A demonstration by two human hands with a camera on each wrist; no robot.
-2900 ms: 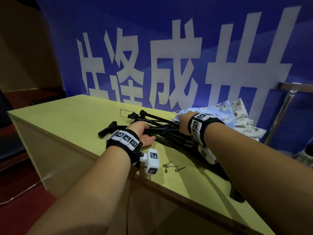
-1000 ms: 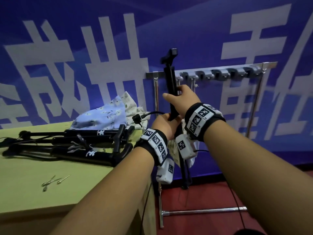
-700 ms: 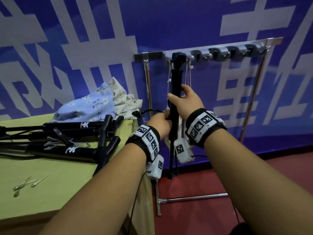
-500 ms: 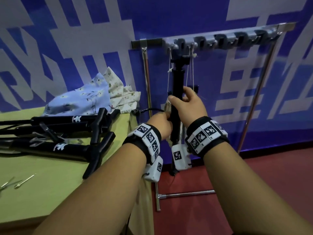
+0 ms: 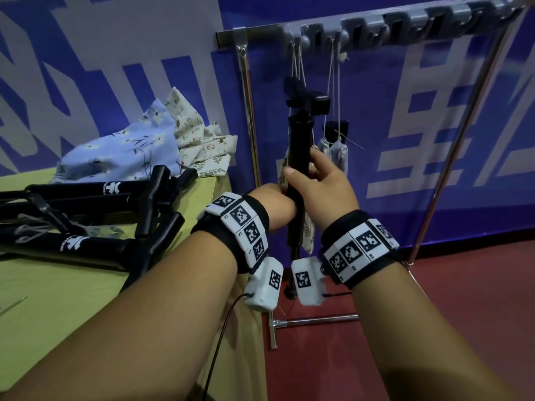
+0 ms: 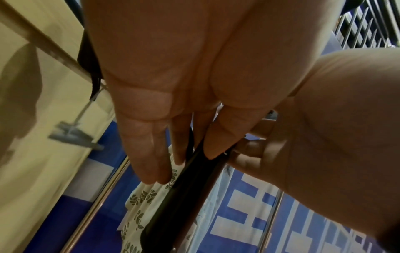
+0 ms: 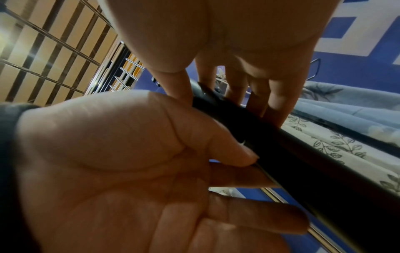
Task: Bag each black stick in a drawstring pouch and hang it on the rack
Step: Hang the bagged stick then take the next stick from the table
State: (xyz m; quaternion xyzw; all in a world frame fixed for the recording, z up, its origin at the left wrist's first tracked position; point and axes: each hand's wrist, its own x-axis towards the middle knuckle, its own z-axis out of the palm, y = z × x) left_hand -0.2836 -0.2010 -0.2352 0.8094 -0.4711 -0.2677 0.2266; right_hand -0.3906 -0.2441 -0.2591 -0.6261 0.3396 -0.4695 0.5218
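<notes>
Both hands hold one black stick point(image 5: 299, 134) upright in front of the grey hook rack point(image 5: 405, 21). My right hand point(image 5: 312, 178) grips its shaft, and my left hand point(image 5: 276, 204) pinches it just below, thumb on the front. A leaf-print pouch point(image 5: 309, 235) hangs by its strings from a hook right behind the stick; I cannot tell whether the stick is inside it. In the left wrist view my left hand point(image 6: 190, 160) is on the stick point(image 6: 173, 205) over the pouch point(image 6: 140, 205). In the right wrist view my right hand point(image 7: 227, 95) curls round the stick point(image 7: 303, 162).
A grey-blue pouch point(image 5: 337, 153) with a black stick top hangs from the neighbouring hook. Several black sticks point(image 5: 101, 198) and a pile of pouches point(image 5: 139, 146) lie on the yellow table point(image 5: 58, 314) at left. The rack's metal posts point(image 5: 451, 157) stand on red floor.
I turned from the table to the rack with the stick held upright in both hands. Its top has dropped from hook level to well below the hooks.
</notes>
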